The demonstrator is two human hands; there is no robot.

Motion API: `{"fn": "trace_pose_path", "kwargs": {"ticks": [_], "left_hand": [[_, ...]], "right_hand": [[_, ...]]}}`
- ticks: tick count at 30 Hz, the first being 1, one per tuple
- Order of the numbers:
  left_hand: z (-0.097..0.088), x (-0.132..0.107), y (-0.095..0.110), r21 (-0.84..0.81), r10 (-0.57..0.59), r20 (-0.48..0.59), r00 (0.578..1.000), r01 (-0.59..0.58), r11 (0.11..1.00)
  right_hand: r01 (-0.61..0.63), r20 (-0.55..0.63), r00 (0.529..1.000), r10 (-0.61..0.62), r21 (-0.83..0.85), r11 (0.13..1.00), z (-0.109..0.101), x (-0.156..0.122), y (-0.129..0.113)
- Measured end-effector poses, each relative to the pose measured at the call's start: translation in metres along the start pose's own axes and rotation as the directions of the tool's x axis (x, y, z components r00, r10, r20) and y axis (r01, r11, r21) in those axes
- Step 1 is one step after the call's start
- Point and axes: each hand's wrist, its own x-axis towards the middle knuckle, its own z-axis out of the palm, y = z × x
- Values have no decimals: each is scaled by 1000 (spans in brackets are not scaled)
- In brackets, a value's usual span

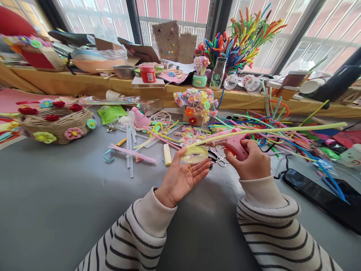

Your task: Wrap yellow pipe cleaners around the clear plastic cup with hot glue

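Left hand (183,177): palm turned up, low in the middle of the view, above the grey table (56,195). The fingers (201,171) are stretched and a little apart; the thumb and the fingertips pinch the pale green ring (194,154) between them.
Pale green ring: a small fuzzy coil, held in the air at the tips of the left hand, just beside the nozzle of the pink glue gun (236,146).
Long pale green pipe cleaner (282,130): it goes out from the ring and runs to the right and slightly up, over the right hand.
Right hand (252,163): the fingers are closed together around the handle of the pink glue gun, which points left toward the ring.
Sleeves: both arms wear white cloth with dark stripes.
Scissors (218,160): flat on the table, between the two hands and partly hidden by them.
Black phone (324,197): it lies on the table to the right of the right arm.
Glue sticks (129,146): several clear ones lie left of the left hand, near a yellow lighter (167,154).
Woven basket (56,126): at the far left, with fuzzy flowers on its rim.
Loose pipe cleaners (267,120): a heap of many colours behind the right hand.
Flower bouquet (196,103): stands behind the hands, in a small pot.
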Motion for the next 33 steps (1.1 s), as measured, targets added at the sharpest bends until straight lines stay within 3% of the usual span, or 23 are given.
{"fn": "trace_pose_path", "kwargs": {"ticks": [15,23,33], "left_hand": [[1,-2,0,2,1,-13,1000,-1,1000],[1,-3,1,4,5,14,1000,-5,1000],[1,-3,0,-6,3,17,1000,-3,1000]], "right_hand": [[43,-100,994,-43,1,999,2,0,5],[16,-68,998,-13,43,999,-10,-6,-8],[10,-72,997,-7,44,999,-14,-6,-5]]}}
